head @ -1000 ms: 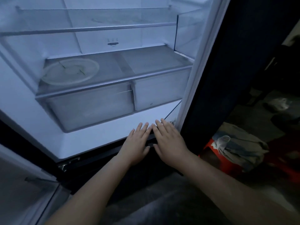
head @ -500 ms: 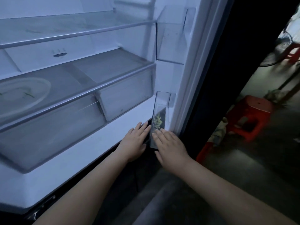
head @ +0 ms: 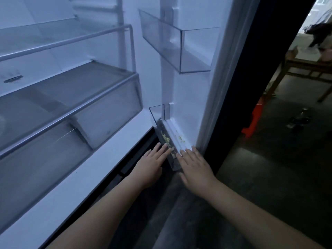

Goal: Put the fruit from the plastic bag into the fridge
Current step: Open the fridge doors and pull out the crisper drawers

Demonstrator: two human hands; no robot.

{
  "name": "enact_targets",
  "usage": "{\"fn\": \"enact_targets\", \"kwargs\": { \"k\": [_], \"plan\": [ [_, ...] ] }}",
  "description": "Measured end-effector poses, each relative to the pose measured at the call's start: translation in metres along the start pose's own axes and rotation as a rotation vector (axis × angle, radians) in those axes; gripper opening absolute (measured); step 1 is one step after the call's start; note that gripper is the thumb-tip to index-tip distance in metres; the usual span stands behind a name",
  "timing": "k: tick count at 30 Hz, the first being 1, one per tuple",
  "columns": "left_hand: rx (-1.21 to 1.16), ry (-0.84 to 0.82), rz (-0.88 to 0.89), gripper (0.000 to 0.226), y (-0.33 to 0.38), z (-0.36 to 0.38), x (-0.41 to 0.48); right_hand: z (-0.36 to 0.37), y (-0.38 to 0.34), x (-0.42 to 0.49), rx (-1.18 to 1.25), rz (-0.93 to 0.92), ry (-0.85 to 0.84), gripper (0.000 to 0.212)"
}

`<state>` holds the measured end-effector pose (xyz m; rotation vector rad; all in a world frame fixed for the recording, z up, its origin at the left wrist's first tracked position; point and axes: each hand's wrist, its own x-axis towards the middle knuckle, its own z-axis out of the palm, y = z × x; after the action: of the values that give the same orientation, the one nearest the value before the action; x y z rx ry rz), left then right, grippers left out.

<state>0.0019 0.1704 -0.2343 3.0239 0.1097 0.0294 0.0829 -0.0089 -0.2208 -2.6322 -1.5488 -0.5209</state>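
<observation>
The fridge stands open, its white inner floor (head: 107, 159) lit and its clear crisper drawers (head: 107, 112) shut. The right door (head: 195, 97) is swung open. Its lowest clear door bin (head: 162, 130) holds small yellow-green bits. My left hand (head: 150, 166) lies flat with straight fingers against the bin's near end. My right hand (head: 194, 168) lies flat beside it, fingertips on the door's bottom ledge. Neither hand holds anything. No fruit and no plastic bag are in view.
A clear upper door bin (head: 179, 47) hangs on the door. Glass shelves (head: 62, 40) sit above the drawers. To the right are a dark floor (head: 269, 168), an orange-red stool (head: 253, 121) and a wooden table (head: 305, 67).
The view swung right and nearer to the open door. Both hands stayed flat and shifted from the fridge's front sill to the lowest door bin.
</observation>
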Motion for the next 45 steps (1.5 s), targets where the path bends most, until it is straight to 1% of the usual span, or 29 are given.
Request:
{"fn": "enact_targets", "kwargs": {
  "k": [5,9,12,16,18,20,23,27,34,37,41,45],
  "plan": [
    [-0.009,0.025,0.046,0.070,0.024,-0.001,0.018,0.011,0.015,-0.012,0.017,0.090,0.002,0.065],
    [-0.008,0.036,0.085,0.068,0.041,-0.003,0.033,0.021,0.032,-0.015,0.059,0.206,0.020,0.046],
    [0.003,0.018,0.095,0.070,0.052,0.000,0.046,0.026,0.044,-0.016,0.073,0.272,0.011,0.049],
    [0.040,0.000,0.118,0.071,0.068,0.001,0.065,0.036,0.065,-0.018,0.038,0.340,0.089,0.040],
    [0.053,-0.011,0.129,0.071,0.077,0.003,0.077,0.040,0.078,-0.017,0.044,0.387,0.093,0.040],
    [0.065,-0.008,0.135,0.071,0.085,0.007,0.089,0.045,0.094,-0.017,0.059,0.417,0.091,0.035],
    [0.093,-0.007,0.134,0.073,0.098,0.010,0.108,0.049,0.118,-0.016,0.101,0.444,0.042,0.048],
    [0.142,-0.002,0.135,0.075,0.115,0.003,0.132,0.054,0.154,-0.014,0.108,0.421,0.024,0.051],
    [0.124,0.016,0.156,0.075,0.136,0.004,0.177,0.072,0.218,-0.010,0.167,0.325,0.013,0.051],
    [0.149,0.003,0.126,0.074,0.145,0.002,0.195,0.073,0.242,-0.004,0.161,0.273,-0.003,0.053],
    [0.155,-0.020,0.088,0.074,0.158,0.001,0.221,0.081,0.273,0.004,0.200,0.258,-0.028,0.053],
    [0.159,-0.010,0.055,0.073,0.168,0.002,0.243,0.085,0.299,0.015,0.211,0.219,-0.017,0.052]
  ]
}}
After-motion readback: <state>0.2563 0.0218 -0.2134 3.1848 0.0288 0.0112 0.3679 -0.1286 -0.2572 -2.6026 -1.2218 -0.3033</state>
